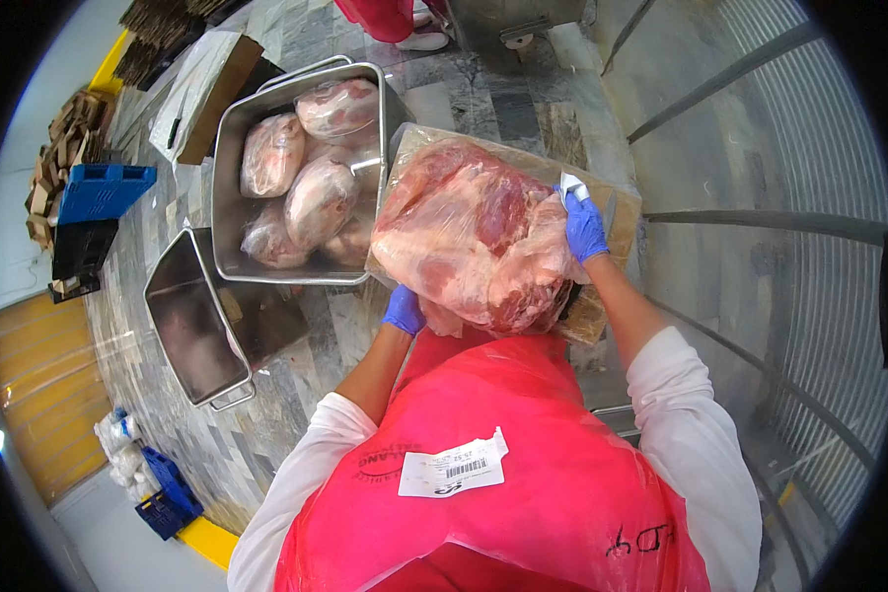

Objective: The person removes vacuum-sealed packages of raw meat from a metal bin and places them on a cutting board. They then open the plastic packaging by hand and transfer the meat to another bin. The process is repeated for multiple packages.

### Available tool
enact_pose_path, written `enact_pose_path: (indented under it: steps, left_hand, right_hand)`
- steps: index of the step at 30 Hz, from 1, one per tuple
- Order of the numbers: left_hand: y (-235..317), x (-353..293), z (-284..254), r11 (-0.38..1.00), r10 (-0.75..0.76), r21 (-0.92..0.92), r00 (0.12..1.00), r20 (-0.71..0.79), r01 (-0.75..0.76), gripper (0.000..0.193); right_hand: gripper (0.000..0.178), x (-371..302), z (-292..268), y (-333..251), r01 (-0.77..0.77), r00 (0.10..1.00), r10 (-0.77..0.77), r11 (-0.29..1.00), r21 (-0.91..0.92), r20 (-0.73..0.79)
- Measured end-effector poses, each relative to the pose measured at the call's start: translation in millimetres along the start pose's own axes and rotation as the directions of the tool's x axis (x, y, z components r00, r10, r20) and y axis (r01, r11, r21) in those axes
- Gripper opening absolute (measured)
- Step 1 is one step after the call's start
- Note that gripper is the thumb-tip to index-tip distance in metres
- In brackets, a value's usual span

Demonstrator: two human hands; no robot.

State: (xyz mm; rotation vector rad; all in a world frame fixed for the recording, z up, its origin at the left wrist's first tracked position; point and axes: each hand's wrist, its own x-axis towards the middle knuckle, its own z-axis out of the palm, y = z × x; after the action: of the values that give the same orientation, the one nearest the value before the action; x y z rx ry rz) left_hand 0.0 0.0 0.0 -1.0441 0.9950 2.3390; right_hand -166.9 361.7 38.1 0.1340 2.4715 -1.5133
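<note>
A large cut of raw meat (pixel 474 232) in a clear plastic bag is in front of me, just beyond my red apron (pixel 503 414). My left hand (pixel 405 311), in a blue glove, grips its near left edge; some fingers are hidden under it. On the far right side, my blue-gloved right hand (pixel 586 225) is closed on the bag's edge, with a small white piece, perhaps a label, at its fingertips. Brown cardboard (pixel 617 222) shows under and beside the meat on the right. Whether the cardboard bears its weight I cannot tell.
Left of the meat stands a deep metal tub (pixel 217 197) holding several bagged meat pieces (pixel 321 202). A second metal tub (pixel 183 316) is nearer left. An opened cardboard box (pixel 207 94) and blue pallet (pixel 104 192) lie farther left. Clear strip curtain (pixel 760 257) hangs right.
</note>
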Motion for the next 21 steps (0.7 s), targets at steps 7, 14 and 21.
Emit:
enact_pose_path:
  steps: [7, 14, 21]
  left_hand:
    - [-9.1, 42.3, 24.6, 0.971, -0.051, -0.215, 0.972, 0.228, 0.101, 0.049]
    - [46.2, -25.3, 45.0, 0.998, -0.041, -0.053, 0.994, 0.100, 0.046, 0.028]
    - [164.8, -118.9, 159.4, 0.990, -0.069, 0.102, 0.972, -0.223, 0.093, 0.012]
  right_hand:
    - [0.031, 25.3, -20.1, 20.2, 0.162, 0.954, -0.245, 0.905, -0.393, -0.172]
    - [0.044, -7.0, 1.0, 41.2, -0.376, 0.903, 0.381, 0.924, 0.065, -0.199]
    - [0.052, -59.5, 32.2, -52.0, -0.561, 0.652, 0.709, 0.215, 0.799, 0.267]
